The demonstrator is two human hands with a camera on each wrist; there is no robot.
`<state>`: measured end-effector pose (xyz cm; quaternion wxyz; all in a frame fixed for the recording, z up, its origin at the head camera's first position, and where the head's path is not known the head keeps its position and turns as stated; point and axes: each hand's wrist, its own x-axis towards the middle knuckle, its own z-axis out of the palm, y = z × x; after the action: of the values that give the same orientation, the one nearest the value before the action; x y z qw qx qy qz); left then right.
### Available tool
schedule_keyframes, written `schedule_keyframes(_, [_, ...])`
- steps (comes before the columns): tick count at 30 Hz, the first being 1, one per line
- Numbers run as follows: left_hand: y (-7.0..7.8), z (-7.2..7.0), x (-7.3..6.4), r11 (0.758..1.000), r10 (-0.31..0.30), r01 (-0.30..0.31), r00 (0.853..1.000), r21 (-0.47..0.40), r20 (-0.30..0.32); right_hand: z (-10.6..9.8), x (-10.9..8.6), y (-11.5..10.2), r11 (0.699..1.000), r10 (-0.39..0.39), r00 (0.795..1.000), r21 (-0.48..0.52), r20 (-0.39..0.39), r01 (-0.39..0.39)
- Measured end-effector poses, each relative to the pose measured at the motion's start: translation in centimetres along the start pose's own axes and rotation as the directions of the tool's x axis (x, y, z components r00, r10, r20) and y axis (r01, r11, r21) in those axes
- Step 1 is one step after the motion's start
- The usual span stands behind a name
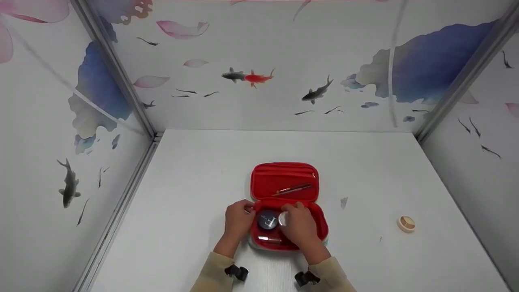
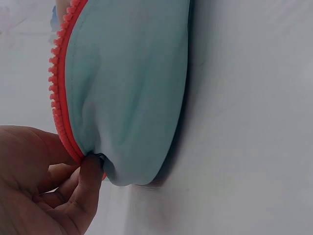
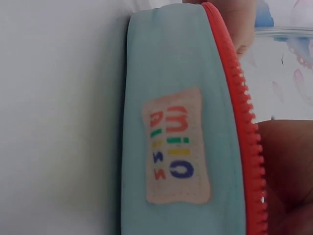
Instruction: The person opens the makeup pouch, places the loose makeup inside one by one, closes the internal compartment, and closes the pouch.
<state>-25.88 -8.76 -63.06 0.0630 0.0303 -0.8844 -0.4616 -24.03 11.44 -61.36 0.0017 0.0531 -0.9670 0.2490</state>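
Observation:
A zippered pouch, red inside and pale green outside, lies unfolded on the table. My left hand pinches its edge at the left back corner, thumb and finger on the fabric beside the red zipper in the left wrist view. Over the pouch's right half, my right hand holds a white round case, partly hidden by the fingers. Left of that case sits a dark round container. In front of them lies a clear-and-brown tube. Two slim pencils rest on the opened lid.
Off to the right on the white table lies a round palette with tan sections. A small grey scrap or mark shows between it and the pouch. Printed panels with metal-framed corners enclose the table.

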Motion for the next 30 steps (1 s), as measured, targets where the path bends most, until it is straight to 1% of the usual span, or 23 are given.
schedule_keyframes(2, [0.0,0.1,0.0,1.0,-0.008,0.008,1.0,0.0,-0.003,-0.3,-0.1,0.1,1.0,-0.001,1.0,0.006,-0.002,0.001])
schedule_keyframes(5, [0.1,0.1,0.0,1.0,0.006,-0.005,1.0,0.017,-0.012,-0.9,-0.4,0.3,1.0,-0.015,1.0,0.015,-0.018,0.015])
schedule_keyframes(8, [0.0,0.2,0.0,0.999,0.019,-0.018,1.0,0.028,-0.018,-1.5,-0.7,0.6,0.999,-0.008,1.0,0.039,-0.023,0.009])
schedule_keyframes(10, [0.0,0.2,0.0,0.999,0.027,-0.026,0.999,0.031,-0.019,-1.9,-0.8,0.8,0.999,0.015,1.0,0.052,-0.019,-0.014])
schedule_keyframes(12, [0.1,0.2,0.0,0.999,0.02,-0.02,1.0,0.027,-0.017,-2.3,-0.8,1.1,0.997,0.043,0.999,0.07,-0.014,-0.042])
schedule_keyframes(18, [0.3,0.1,0.0,1.0,-0.02,0.02,1.0,0.019,-0.004,-3.6,-0.7,2.9,0.984,0.118,0.993,0.137,-0.011,-0.115])
schedule_keyframes(21, [0.3,0.1,0.0,1.0,-0.015,0.015,1.0,0.016,-0.005,-4.4,-0.7,3.9,0.977,0.147,0.989,0.163,-0.032,-0.14])
schedule_keyframes(27, [0.2,0.1,-0.1,1.0,-0.009,0.009,1.0,0.007,-0.004,-5.7,-0.7,5.8,0.976,0.16,0.983,0.162,-0.092,-0.144])
schedule_keyframes(30, [0.2,0.1,-0.1,1.0,-0.01,0.01,1.0,0.006,0.0,-6.1,-0.7,6.9,0.974,0.177,0.978,0.162,-0.108,-0.158])
